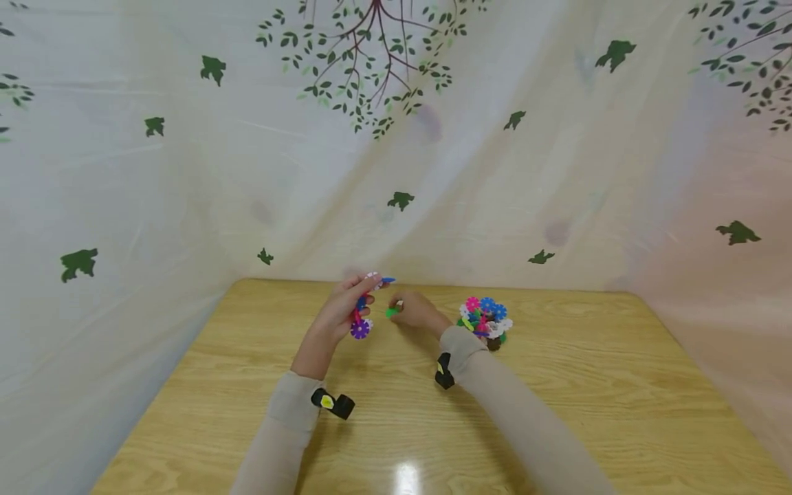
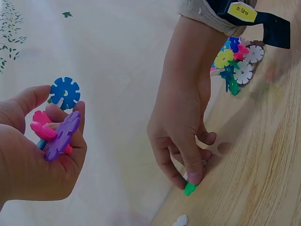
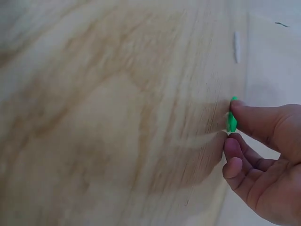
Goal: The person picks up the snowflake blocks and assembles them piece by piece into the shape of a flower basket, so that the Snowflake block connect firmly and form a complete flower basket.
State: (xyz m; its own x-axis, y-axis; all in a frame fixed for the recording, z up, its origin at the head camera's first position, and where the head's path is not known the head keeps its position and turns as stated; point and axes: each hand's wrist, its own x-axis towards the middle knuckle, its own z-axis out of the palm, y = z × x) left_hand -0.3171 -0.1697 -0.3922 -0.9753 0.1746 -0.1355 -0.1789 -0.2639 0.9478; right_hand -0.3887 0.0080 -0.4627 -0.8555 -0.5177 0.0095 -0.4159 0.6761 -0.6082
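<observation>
My left hand point(image 1: 339, 308) holds a small chain of joined plastic snowflake discs above the table. In the left wrist view a blue disc point(image 2: 66, 92) stands by the thumb tip, with a pink disc point(image 2: 41, 123) and a purple disc point(image 2: 63, 136) against the palm. Lower and to the right, my right hand point(image 1: 421, 315) pinches a green snowflake disc point(image 3: 232, 122) between thumb and fingers, close to the tabletop. The fingers cover much of that green disc. A white disc point(image 2: 181, 220) lies flat on the wood near it.
A pile of mixed-colour snowflake discs point(image 1: 485, 322) sits on the wooden table point(image 1: 588, 385), right of my right hand. Behind the table's far edge hangs a pale curtain point(image 1: 470, 227) printed with leaves and birds. Black wrist cameras point(image 1: 334, 403) are strapped over both sleeves.
</observation>
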